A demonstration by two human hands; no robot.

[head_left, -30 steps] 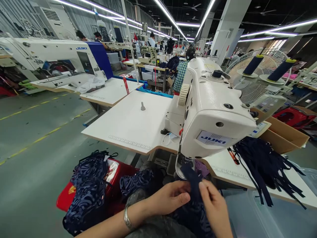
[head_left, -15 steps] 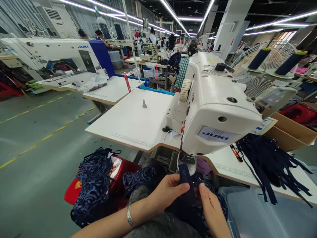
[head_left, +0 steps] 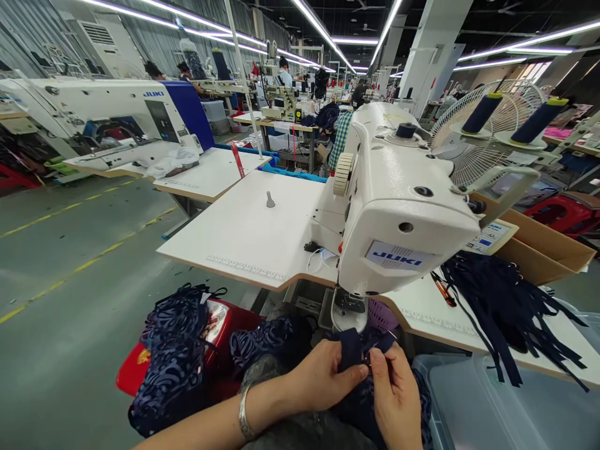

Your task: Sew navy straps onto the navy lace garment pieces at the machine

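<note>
So both hands are busy with the same stuff: the left hand (head_left: 321,378) has a dark navy fabric piece (head_left: 350,349) pinched between thumb and fingers, and the right hand (head_left: 397,395) is pinching navy material too, just across from it, thumb and fingertips together. The thumbs nearly meet in the middle, and the fabric pokes up between and above them. Can't really tell if both are on one single piece, it's bunched up in there. More dark patterned cloth (head_left: 425,400) sits under and just right of the grip. Right above the fingers is the lower arm of a white JUKI sewing machine (head_left: 412,219), close by, but I can't tell whether the cloth touches it. A purple basket (head_left: 382,314) peeks out just above the right hand. Off left of the grip, a red stool (head_left: 129,369) carries a heap of navy patterned garments (head_left: 171,362). Out to the right, well apart from the hands, a bundle of navy strips (head_left: 501,300) drapes over the table edge, with orange-handled snips (head_left: 443,290) just left of it, and a clear plastic bin (head_left: 497,400) sits below.
</note>
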